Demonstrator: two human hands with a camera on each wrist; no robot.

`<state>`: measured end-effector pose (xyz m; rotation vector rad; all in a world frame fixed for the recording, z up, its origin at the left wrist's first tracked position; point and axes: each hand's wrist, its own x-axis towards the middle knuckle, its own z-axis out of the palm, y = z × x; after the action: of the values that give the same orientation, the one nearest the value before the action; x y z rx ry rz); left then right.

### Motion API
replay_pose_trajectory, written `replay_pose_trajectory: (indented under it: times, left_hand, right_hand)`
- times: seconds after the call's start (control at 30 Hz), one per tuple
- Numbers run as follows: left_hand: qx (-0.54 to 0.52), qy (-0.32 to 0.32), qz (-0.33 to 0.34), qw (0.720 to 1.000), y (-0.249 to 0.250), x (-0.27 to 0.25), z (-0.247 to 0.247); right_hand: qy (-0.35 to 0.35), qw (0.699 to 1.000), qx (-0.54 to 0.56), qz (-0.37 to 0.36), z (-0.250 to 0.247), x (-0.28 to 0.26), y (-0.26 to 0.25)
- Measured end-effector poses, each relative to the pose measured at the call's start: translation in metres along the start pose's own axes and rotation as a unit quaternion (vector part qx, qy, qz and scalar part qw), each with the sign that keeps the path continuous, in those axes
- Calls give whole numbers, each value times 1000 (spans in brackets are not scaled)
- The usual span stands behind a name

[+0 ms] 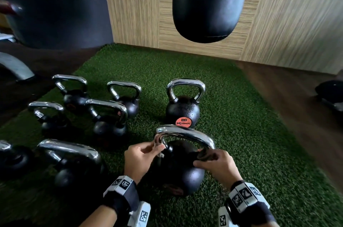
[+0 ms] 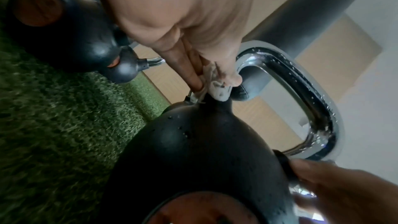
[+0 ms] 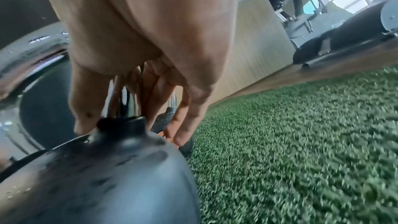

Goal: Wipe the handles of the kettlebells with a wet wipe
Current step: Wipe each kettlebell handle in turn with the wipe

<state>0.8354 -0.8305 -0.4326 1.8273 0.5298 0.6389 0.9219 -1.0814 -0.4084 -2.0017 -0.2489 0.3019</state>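
Observation:
A black kettlebell [image 1: 182,174] with a chrome handle [image 1: 185,133] stands on green turf right in front of me. My left hand [image 1: 157,149] pinches a small white wet wipe [image 1: 160,154] against the handle's left leg, just above the ball. The left wrist view shows the crumpled wipe [image 2: 217,89] between thumb and fingers, and droplets on the handle [image 2: 305,96]. My right hand [image 1: 206,158] curls round the base of the handle's right leg. In the right wrist view its fingers [image 3: 187,117] wrap the chrome stem above the ball [image 3: 103,180].
A 20 kg kettlebell [image 1: 182,109] stands just behind, and several more kettlebells [image 1: 109,115] crowd the turf at the left. A black punching bag [image 1: 209,3] hangs overhead in front of a wooden wall. Open turf [image 1: 250,143] lies to the right.

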Motion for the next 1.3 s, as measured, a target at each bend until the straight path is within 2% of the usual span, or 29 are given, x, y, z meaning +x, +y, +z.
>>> replay_pose_trajectory:
  times: [0.13, 0.23, 0.37, 0.43, 0.53, 0.57, 0.63, 0.7, 0.8, 0.97, 1.13, 1.3]
  left_hand:
    - [59, -2, 2, 998, 11, 24, 14]
    - [154, -22, 58, 986, 26, 42, 29]
    - [183, -77, 107, 974, 45, 54, 47]
    - [207, -129, 107, 964, 52, 60, 51]
    - [168, -217, 21, 961, 56, 70, 41]
    - [127, -232, -2, 964, 53, 72, 38]
    - [85, -242, -16, 966, 50, 66, 36]
    - [116, -226, 19, 967, 43, 60, 39]
    - [126, -208, 16, 970, 57, 63, 44]
    - [86, -116, 63, 988, 70, 65, 45]
    - [13, -161, 45, 986, 76, 70, 40]
    - [-10, -194, 69, 979, 81, 68, 26]
  right_hand:
    - [-34, 992, -91, -82, -14, -25, -1]
    - [-65, 946, -265, -174, -16, -33, -13]
    - [-97, 926, -250, -267, 12, -34, -24]
    - [-96, 940, -229, -234, 18, -23, -21]
    - [-10, 962, -183, -201, 19, -4, -20]
    - [-10, 969, -183, -168, 22, 2, -21]
    - [-82, 980, -176, -41, 31, 10, -23]
    - [-136, 983, -118, 42, 41, 11, -23]
    - [-132, 988, -68, 40, 48, 10, -16]
    - [-111, 992, -51, 34, 52, 13, -7]
    - [-104, 993, -48, 24, 53, 14, -2]
    - [-92, 994, -48, 23, 56, 18, 3]
